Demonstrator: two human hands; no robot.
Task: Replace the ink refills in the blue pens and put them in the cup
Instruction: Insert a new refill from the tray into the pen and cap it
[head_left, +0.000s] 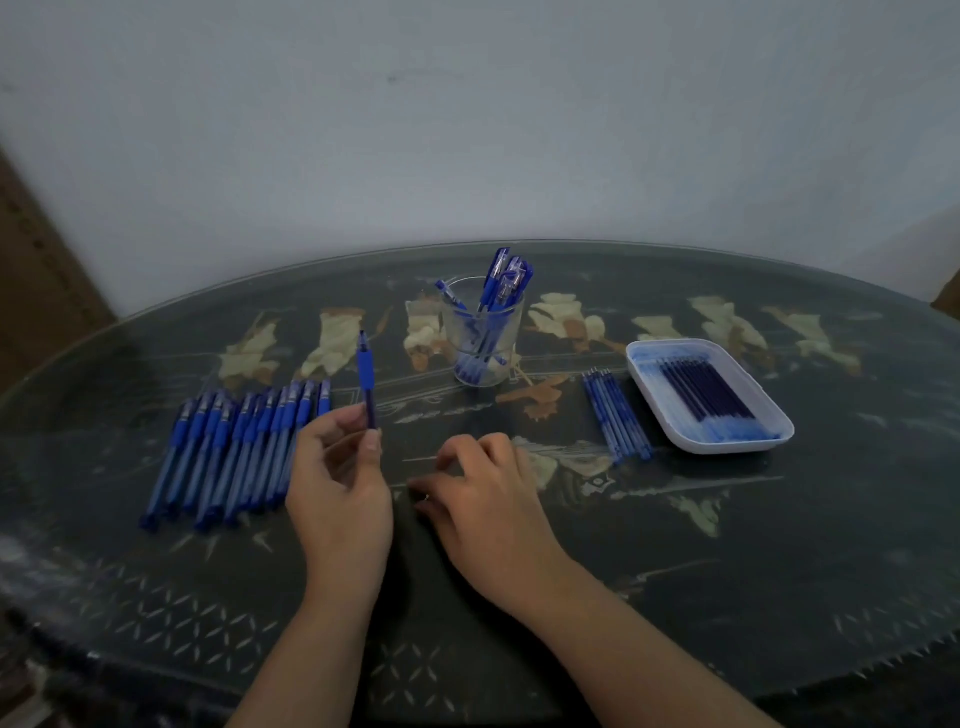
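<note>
Far to my left a row of blue pens (239, 452) lies flat on the tabletop (727, 545), packed side by side and touching. Their rubber grips point away from me and their ends point toward my side.

Just right of that row, my left hand (337, 483) is raised above the tabletop. Its thumb and fingers pinch the lower end of a single blue pen (367, 379). That pen stands nearly upright, with its tip up and its blue grip clear above my fingers.

Next comes my right hand (483, 499), low over the tabletop, knuckles up and fingers curled down toward the surface. The fingertips are hidden under the hand and the picture is blurred there, so I cannot tell whether it grips anything.

Beyond my hands, toward the far edge, stands the clear glass cup (483, 338). Several blue pens (501, 283) lean inside it, most against its right rim and one toward the left.

Right of the cup, a small bunch of pale blue refills (618, 415) lies loose on the tabletop, lined up side by side.

Just beside them on the right sits a white rectangular tray (675, 431). It holds a row of dark blue refills (706, 389) lying parallel. A pale wall (467, 130) rises behind the tabletop.
</note>
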